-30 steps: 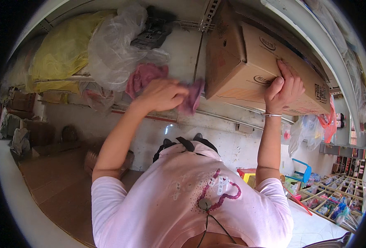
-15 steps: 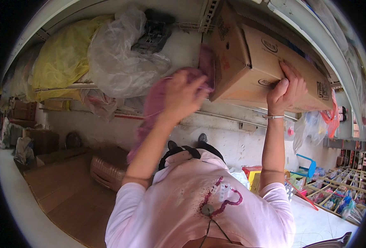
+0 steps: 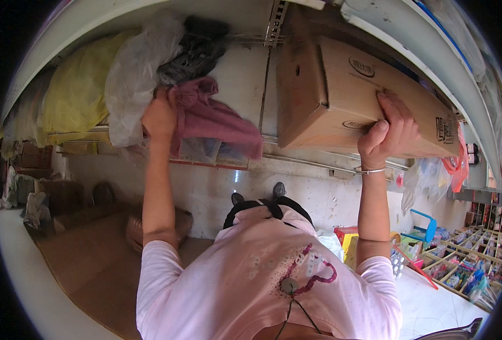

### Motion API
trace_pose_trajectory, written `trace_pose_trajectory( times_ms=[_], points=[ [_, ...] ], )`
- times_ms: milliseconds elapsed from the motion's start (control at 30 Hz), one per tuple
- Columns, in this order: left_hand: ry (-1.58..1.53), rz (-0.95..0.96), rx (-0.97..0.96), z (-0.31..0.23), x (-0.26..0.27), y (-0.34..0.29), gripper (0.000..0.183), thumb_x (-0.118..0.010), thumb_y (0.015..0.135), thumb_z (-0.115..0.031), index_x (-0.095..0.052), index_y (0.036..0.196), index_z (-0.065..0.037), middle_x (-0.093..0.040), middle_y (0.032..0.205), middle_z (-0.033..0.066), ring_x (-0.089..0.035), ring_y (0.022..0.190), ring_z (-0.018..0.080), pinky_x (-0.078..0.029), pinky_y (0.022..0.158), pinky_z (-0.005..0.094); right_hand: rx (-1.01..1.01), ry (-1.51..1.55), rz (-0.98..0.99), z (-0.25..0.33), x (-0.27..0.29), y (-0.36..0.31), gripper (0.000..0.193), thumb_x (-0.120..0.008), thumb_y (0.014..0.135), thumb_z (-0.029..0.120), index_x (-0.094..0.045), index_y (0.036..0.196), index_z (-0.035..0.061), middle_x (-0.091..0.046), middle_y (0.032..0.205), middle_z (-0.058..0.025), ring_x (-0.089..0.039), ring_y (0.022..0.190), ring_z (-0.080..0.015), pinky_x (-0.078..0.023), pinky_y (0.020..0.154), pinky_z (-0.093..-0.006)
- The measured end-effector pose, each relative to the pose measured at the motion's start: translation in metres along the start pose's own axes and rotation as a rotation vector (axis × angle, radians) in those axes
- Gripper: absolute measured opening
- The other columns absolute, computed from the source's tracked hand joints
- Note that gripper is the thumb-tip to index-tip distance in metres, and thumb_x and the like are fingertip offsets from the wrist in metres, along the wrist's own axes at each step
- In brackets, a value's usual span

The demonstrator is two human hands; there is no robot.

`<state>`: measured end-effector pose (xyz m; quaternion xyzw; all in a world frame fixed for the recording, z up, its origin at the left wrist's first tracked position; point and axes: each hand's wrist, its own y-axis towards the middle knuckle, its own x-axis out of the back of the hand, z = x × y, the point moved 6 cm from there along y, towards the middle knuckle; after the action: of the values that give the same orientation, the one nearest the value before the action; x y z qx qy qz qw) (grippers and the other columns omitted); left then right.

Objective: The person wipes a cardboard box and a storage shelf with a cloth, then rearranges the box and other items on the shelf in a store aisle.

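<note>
My left hand [image 3: 160, 116] is closed on a purple cloth [image 3: 214, 122], which spreads from it to the right over the front of the shelf [image 3: 242, 71]. A crumpled clear plastic bag [image 3: 132, 85] lies right beside this hand. Behind the cloth sits a dark, blurred object [image 3: 194, 54] whose kind I cannot make out. On the right, my right hand [image 3: 389, 127] holds a brown cardboard box [image 3: 341, 90] by its front face, thumb apart from the fingers. The box stands on the shelf, its near side turned toward me.
A yellow plastic bag [image 3: 78, 85] fills the shelf's left part. Flattened cardboard [image 3: 92, 272] lies on the floor at left. Clear bags [image 3: 421, 173] and a red bag [image 3: 459, 161] hang below the box. At lower right are a blue stool [image 3: 426, 226] and a divided goods rack [image 3: 466, 258].
My left hand has moved left with the purple cloth, from beside the box to the clear bag. The clear bag is pushed left. My right hand stays on the box, which has shifted slightly.
</note>
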<state>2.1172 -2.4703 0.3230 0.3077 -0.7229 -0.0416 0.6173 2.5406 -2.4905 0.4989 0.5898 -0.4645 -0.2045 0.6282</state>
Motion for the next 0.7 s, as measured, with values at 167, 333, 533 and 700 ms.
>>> trace_pose_trajectory(
  times_ms=[167, 333, 533, 700],
  points=[
    [-0.291, -0.015, -0.359, -0.122, 0.025, -0.059, 0.023, -0.061, 0.085, -0.033, -0.063, 0.096, -0.014, -0.061, 0.086, 0.0118, -0.060, 0.083, 0.0322, -0.044, 0.071, 0.0477, -0.020, -0.044, 0.008, -0.001, -0.001, -0.001, 0.036, -0.036, 0.095, 0.028, -0.067, 0.100, 0.0099, -0.068, 0.099, -0.0061, -0.064, 0.091, -0.0213, -0.040, 0.079, -0.0330],
    [-0.309, 0.095, -0.474, -0.185, 0.026, -0.087, 0.038, -0.065, 0.081, -0.033, -0.061, 0.113, -0.014, -0.058, 0.101, 0.0127, -0.056, 0.091, 0.0308, -0.040, 0.081, 0.0453, -0.013, -0.034, 0.002, 0.001, -0.002, -0.001, 0.038, -0.035, 0.096, 0.029, -0.067, 0.100, 0.0094, -0.069, 0.100, -0.0063, -0.064, 0.093, -0.0207, -0.040, 0.080, -0.0323],
    [-0.702, 0.370, -0.189, -0.154, 0.016, -0.061, 0.050, -0.068, 0.079, -0.037, -0.056, 0.121, -0.013, -0.050, 0.116, 0.0167, -0.050, 0.105, 0.0371, -0.041, 0.088, 0.0463, -0.013, -0.038, -0.012, -0.002, -0.002, -0.004, 0.039, -0.034, 0.097, 0.029, -0.068, 0.100, 0.0094, -0.069, 0.100, -0.0061, -0.063, 0.093, -0.0204, -0.040, 0.080, -0.0319],
    [-0.172, -0.387, -0.290, -0.099, 0.059, 0.003, 0.055, -0.077, 0.070, -0.029, -0.057, 0.120, -0.012, -0.051, 0.117, 0.0095, -0.055, 0.094, 0.0324, -0.046, 0.083, 0.0427, -0.022, -0.077, -0.008, -0.001, -0.003, -0.003, 0.038, -0.035, 0.096, 0.028, -0.068, 0.101, 0.0109, -0.069, 0.101, -0.0047, -0.063, 0.092, -0.0192, -0.038, 0.080, -0.0315]
  ],
)
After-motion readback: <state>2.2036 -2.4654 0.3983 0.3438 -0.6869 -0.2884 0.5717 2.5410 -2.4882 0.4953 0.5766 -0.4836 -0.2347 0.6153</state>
